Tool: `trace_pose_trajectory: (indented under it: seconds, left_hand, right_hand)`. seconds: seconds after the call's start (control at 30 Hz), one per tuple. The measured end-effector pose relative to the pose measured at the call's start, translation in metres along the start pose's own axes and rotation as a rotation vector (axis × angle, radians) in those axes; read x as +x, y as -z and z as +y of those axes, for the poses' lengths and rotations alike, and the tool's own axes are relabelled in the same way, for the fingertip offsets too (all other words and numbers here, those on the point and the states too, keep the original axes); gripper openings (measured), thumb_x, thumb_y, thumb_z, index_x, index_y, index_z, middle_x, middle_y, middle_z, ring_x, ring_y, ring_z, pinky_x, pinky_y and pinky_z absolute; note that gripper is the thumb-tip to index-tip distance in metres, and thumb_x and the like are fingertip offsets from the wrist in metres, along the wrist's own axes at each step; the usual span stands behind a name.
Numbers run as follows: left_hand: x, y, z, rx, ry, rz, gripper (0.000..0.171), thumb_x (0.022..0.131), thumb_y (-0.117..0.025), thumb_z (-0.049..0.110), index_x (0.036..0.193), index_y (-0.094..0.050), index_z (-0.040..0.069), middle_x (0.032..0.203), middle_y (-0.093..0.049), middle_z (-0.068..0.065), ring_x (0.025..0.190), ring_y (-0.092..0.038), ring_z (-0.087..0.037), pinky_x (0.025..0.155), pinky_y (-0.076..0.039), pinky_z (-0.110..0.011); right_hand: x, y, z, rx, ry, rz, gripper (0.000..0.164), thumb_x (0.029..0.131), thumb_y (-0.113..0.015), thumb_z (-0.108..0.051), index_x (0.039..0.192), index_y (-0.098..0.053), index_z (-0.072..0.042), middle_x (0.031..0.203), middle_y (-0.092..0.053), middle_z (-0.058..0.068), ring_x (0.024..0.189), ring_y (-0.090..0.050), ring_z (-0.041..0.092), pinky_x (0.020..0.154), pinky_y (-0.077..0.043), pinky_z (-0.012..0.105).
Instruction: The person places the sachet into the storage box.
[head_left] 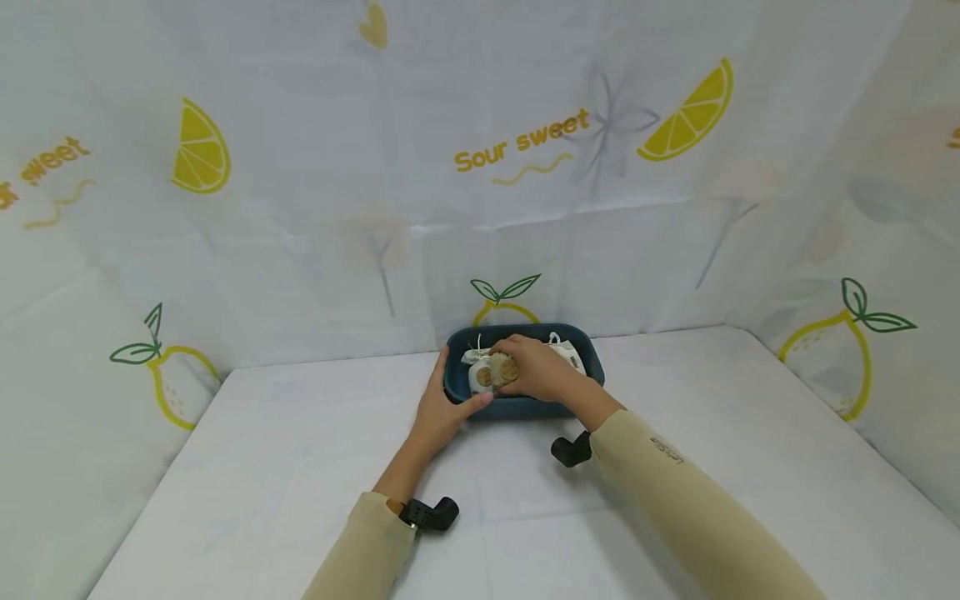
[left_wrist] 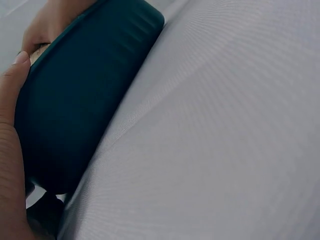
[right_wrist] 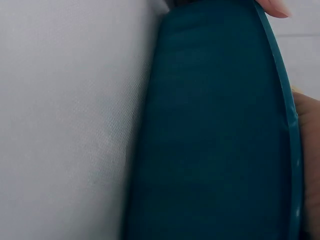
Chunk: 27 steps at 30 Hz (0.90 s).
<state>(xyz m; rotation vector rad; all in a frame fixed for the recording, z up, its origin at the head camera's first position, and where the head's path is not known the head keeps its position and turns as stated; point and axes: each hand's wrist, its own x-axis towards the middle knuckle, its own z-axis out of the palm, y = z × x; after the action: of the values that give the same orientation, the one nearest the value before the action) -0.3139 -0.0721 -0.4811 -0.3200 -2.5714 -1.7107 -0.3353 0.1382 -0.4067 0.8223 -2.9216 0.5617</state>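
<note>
A dark teal plastic basin (head_left: pixel 525 408) with rounded corners stands on the table against the back cloth. My left hand (head_left: pixel 441 408) grips its left end, the thumb over the front rim and the fingers along the outer side. My right hand (head_left: pixel 534 367) reaches down inside and holds a small beige bundle (head_left: pixel 504 370) with a brownish face; its exact kind is unclear. Left of that bundle lies a small white drawstring pouch (head_left: pixel 478 377) with a round tan mark. Another white pouch (head_left: pixel 570 354) with a drawstring sits at the right, partly hidden by my right hand.
A white cloth covers the table (head_left: pixel 300 467). Lemon-printed cloth walls (head_left: pixel 315 275) rise behind and at both sides, close behind the basin. Each wrist wears a black camera mount, the left one (head_left: pixel 431 514) just above the tabletop.
</note>
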Motion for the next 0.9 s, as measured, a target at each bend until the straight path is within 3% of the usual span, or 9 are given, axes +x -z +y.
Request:
trace_pose_trajectory:
  seconds: [0.17,0.3,0.43,0.57,0.73,0.9]
  left_hand:
    - [0.000,0.000,0.000,0.004,0.000,-0.002,0.115,0.078,-0.079,0.063,0.164,-0.010,0.031,0.171,-0.019,-0.005,0.157,-0.021,-0.033,0.121,-0.027,-0.063]
    - [0.002,0.000,-0.002,0.004,-0.005,-0.005,0.114,0.079,-0.078,0.062,0.164,-0.009,0.030,0.171,-0.018,-0.004,0.157,-0.021,-0.033,0.122,-0.026,-0.062]
    - [0.002,0.001,-0.004,0.003,0.000,-0.009,0.113,0.080,-0.078,0.060,0.164,-0.009,0.030,0.171,-0.017,-0.004,0.157,-0.021,-0.033,0.122,-0.026,-0.063]
    - [0.001,0.005,-0.006,0.027,0.011,-0.021,0.114,0.081,-0.077,0.061,0.165,-0.006,0.028,0.171,-0.016,-0.004,0.158,-0.020,-0.032,0.123,-0.025,-0.062]
    - [-0.002,0.015,-0.004,0.107,0.044,-0.042,0.114,0.085,-0.071,0.062,0.165,-0.001,0.022,0.172,-0.013,-0.005,0.158,-0.017,-0.030,0.125,-0.022,-0.058]
    - [-0.003,0.039,0.003,0.285,0.047,-0.130,0.109,0.088,-0.061,0.071,0.165,-0.004,0.018,0.171,-0.016,-0.011,0.158,-0.020,-0.032,0.125,-0.023,-0.056]
  right_hand:
    - [0.002,-0.001,-0.001,-0.010,0.005,-0.007,0.063,0.084,-0.084,-0.030,0.139,-0.059,-0.012,0.137,-0.060,0.012,0.124,-0.061,0.031,0.104,-0.051,0.050]
    - [-0.002,-0.001,0.001,0.027,-0.005,-0.003,0.075,0.086,-0.082,-0.034,0.149,-0.049,-0.012,0.151,-0.049,0.016,0.137,-0.053,0.034,0.109,-0.048,0.052]
    - [-0.012,0.001,0.000,0.093,-0.025,0.015,0.081,0.090,-0.076,-0.043,0.156,-0.041,-0.014,0.161,-0.036,0.018,0.145,-0.044,0.038,0.112,-0.044,0.057]
    - [-0.025,0.006,0.000,0.098,-0.036,0.055,0.078,0.090,-0.075,-0.046,0.155,-0.043,-0.015,0.162,-0.035,0.018,0.147,-0.040,0.041,0.113,-0.041,0.061]
    - [-0.046,0.019,0.010,0.074,-0.076,0.076,0.082,0.089,-0.074,-0.051,0.157,-0.040,-0.019,0.163,-0.034,0.015,0.147,-0.038,0.042,0.109,-0.042,0.063]
    - [-0.068,0.035,0.030,0.020,-0.130,0.062,0.088,0.088,-0.071,-0.059,0.157,-0.038,-0.016,0.162,-0.034,0.018,0.146,-0.038,0.045,0.107,-0.043,0.065]
